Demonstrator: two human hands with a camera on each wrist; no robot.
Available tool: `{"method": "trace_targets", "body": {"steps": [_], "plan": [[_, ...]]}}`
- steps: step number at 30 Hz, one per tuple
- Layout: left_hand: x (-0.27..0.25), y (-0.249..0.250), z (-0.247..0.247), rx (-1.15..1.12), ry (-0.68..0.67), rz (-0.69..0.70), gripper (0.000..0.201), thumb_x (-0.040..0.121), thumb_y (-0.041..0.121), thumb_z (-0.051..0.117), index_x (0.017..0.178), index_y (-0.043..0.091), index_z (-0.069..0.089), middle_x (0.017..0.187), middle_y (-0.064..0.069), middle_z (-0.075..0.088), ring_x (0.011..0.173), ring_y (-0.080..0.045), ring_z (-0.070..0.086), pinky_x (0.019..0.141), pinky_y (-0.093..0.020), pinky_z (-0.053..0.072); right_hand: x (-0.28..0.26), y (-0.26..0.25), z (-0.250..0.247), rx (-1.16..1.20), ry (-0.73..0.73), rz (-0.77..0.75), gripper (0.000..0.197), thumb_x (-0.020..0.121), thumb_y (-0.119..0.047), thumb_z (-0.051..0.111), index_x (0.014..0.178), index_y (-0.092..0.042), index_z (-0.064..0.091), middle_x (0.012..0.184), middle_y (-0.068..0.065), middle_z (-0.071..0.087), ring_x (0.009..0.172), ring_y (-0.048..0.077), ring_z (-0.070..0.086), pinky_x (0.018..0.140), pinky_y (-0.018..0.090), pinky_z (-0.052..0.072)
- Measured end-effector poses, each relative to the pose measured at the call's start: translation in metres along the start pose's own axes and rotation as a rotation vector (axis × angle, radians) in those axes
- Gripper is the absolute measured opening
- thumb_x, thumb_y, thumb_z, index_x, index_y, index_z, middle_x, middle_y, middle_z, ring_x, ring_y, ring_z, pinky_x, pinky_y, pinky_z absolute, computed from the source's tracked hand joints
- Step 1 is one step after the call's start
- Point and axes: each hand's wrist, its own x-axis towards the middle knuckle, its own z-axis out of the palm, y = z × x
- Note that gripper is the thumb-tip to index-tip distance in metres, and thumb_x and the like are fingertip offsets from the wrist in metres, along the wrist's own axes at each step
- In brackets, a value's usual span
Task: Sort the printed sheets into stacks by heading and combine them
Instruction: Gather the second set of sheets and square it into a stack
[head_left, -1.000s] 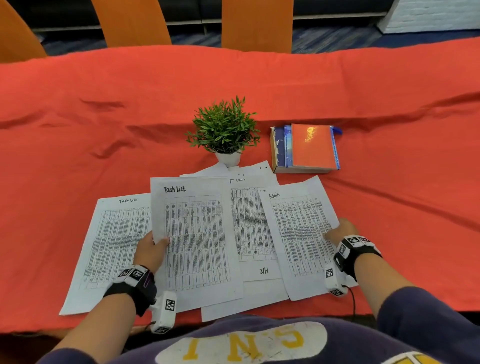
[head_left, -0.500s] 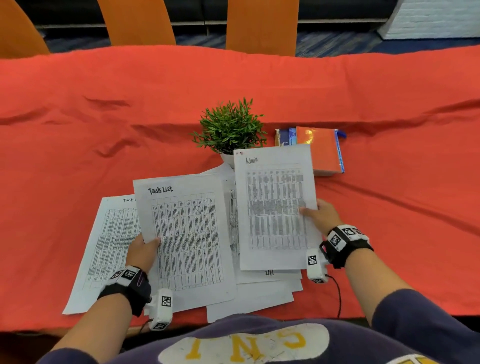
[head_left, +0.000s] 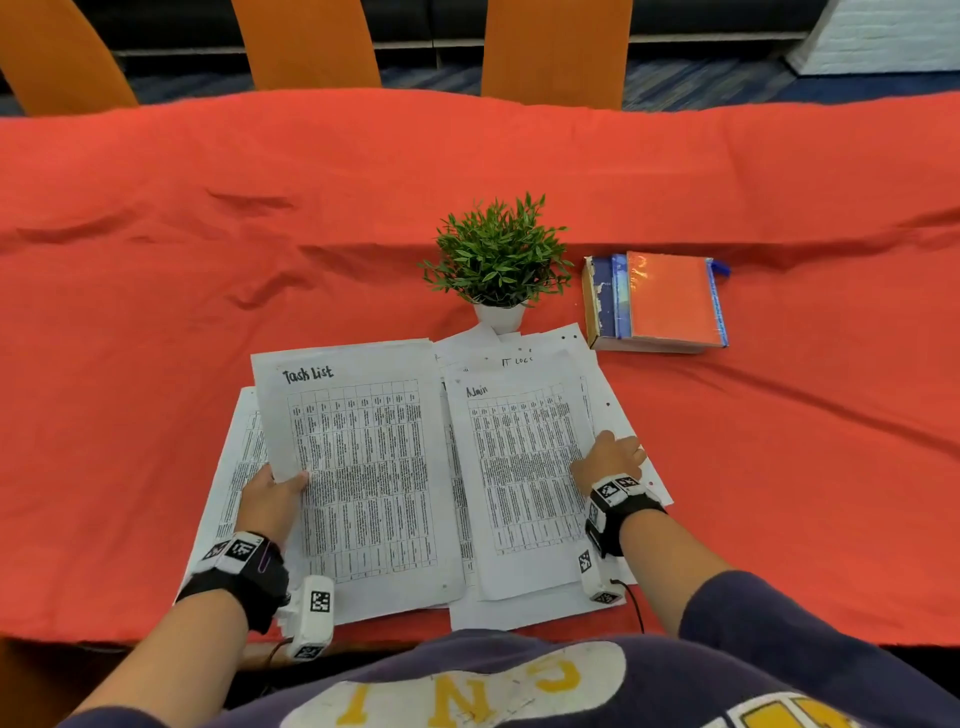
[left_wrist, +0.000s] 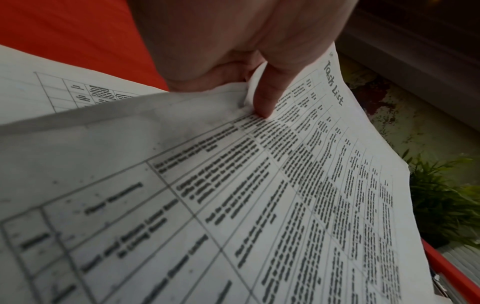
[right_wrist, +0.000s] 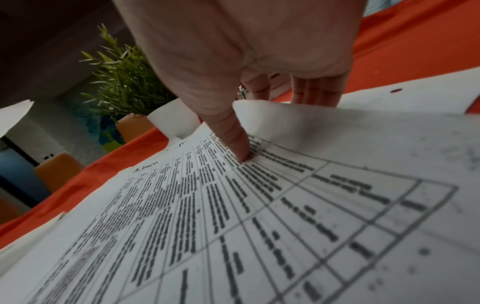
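Note:
My left hand (head_left: 272, 493) pinches the left edge of a printed sheet headed "Task List" (head_left: 363, 467), thumb on top, and holds it raised over another table sheet (head_left: 236, 467) lying at the left. In the left wrist view the thumb (left_wrist: 265, 98) presses the Task List sheet (left_wrist: 259, 195). My right hand (head_left: 605, 460) pinches the right edge of the sheet headed "Admin" (head_left: 519, 478), thumb above and fingers beneath. The right wrist view shows this thumb (right_wrist: 233, 139) on the Admin sheet (right_wrist: 233, 216). An "IT Logs" sheet (head_left: 519, 361) and more sheets lie under it.
A small potted plant (head_left: 498, 260) stands just behind the sheets. A stack of books (head_left: 660, 301) with an orange cover lies to its right. The red tablecloth (head_left: 208, 260) covers the table. Orange chairs (head_left: 556, 47) line the far side.
My right hand lifted the Admin sheet from the right of the pile, then brought it down onto the middle sheets. The left hand has kept the Task List sheet and shifted it slightly.

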Motion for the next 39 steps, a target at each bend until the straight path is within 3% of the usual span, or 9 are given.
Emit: {"method": "trace_targets", "body": {"steps": [2,6,10,20,26,30,34,36,39], "plan": [[0.002,-0.001,-0.002,-0.007,-0.003,0.012,0.039,0.094,0.01,0.055,0.133,0.008,0.052,0.127,-0.012,0.059,0.107,-0.026,0.053,0.093,-0.038,0.041,0.002,0.0,0.001,-0.002,0.018,0.0,0.041,0.084,-0.017,0.06,0.121,-0.008,0.046,0.133,0.018,0.034,0.124,0.034,0.033,0.1,0.042,0.038],[0.004,0.001,-0.003,-0.016,-0.027,0.016,0.041,0.094,0.01,0.055,0.135,0.009,0.051,0.126,-0.011,0.059,0.111,-0.029,0.055,0.096,-0.04,0.042,0.004,0.001,0.0,-0.03,0.078,-0.039,0.035,0.082,-0.008,0.057,0.116,-0.007,0.051,0.13,0.017,0.037,0.121,0.033,0.036,0.096,0.041,0.042],[0.004,0.004,-0.004,-0.005,-0.041,0.024,0.042,0.094,0.01,0.054,0.136,0.009,0.05,0.125,-0.01,0.059,0.11,-0.03,0.055,0.094,-0.041,0.043,-0.001,0.001,0.004,-0.047,0.123,-0.106,0.041,0.081,0.002,0.052,0.121,-0.004,0.048,0.13,0.019,0.037,0.119,0.034,0.038,0.092,0.04,0.042],[0.007,0.006,-0.003,0.019,-0.056,0.034,0.042,0.095,0.01,0.053,0.137,0.009,0.05,0.129,-0.013,0.058,0.114,-0.032,0.054,0.096,-0.041,0.042,-0.009,0.0,0.011,-0.108,0.193,-0.194,0.043,0.077,0.004,0.054,0.118,-0.005,0.047,0.125,0.018,0.04,0.115,0.034,0.039,0.088,0.038,0.042],[0.002,0.009,-0.001,0.015,-0.058,0.045,0.041,0.095,0.008,0.053,0.136,0.007,0.049,0.122,-0.008,0.058,0.11,-0.028,0.053,0.095,-0.039,0.04,-0.005,-0.001,0.007,0.175,0.178,-0.188,0.047,0.078,0.014,0.047,0.122,-0.001,0.039,0.121,0.022,0.045,0.108,0.037,0.048,0.084,0.043,0.046],[0.006,0.009,0.003,0.009,-0.062,0.038,0.039,0.093,0.009,0.057,0.131,0.009,0.054,0.125,-0.012,0.061,0.111,-0.032,0.056,0.098,-0.043,0.043,0.005,0.003,-0.006,0.277,0.105,-0.16,0.045,0.087,0.005,0.047,0.131,-0.004,0.044,0.124,0.023,0.05,0.11,0.038,0.054,0.09,0.043,0.047],[0.004,0.015,0.013,0.005,-0.055,0.055,0.042,0.092,0.01,0.058,0.134,0.008,0.052,0.125,-0.012,0.059,0.114,-0.032,0.054,0.1,-0.043,0.042,0.008,0.012,-0.035,0.375,0.116,-0.216,0.025,0.093,-0.009,0.051,0.112,0.001,0.064,0.104,0.027,0.064,0.087,0.035,0.063,0.071,0.035,0.05],[0.0,0.02,0.02,-0.007,-0.062,0.066,0.042,0.092,0.01,0.057,0.134,0.007,0.051,0.124,-0.01,0.058,0.114,-0.03,0.052,0.098,-0.041,0.04,0.005,0.02,-0.058,0.501,0.139,-0.215,0.023,0.093,-0.009,0.053,0.11,0.0,0.065,0.095,0.022,0.066,0.083,0.031,0.061,0.07,0.035,0.049],[-0.004,0.027,0.032,-0.019,-0.079,0.086,0.042,0.093,0.011,0.056,0.135,0.008,0.05,0.118,-0.007,0.056,0.108,-0.025,0.05,0.094,-0.037,0.039,-0.005,0.031,-0.097,0.652,0.16,-0.273,0.017,0.092,-0.012,0.057,0.107,-0.009,0.065,0.088,0.011,0.064,0.071,0.021,0.055,0.056,0.025,0.043]]}}
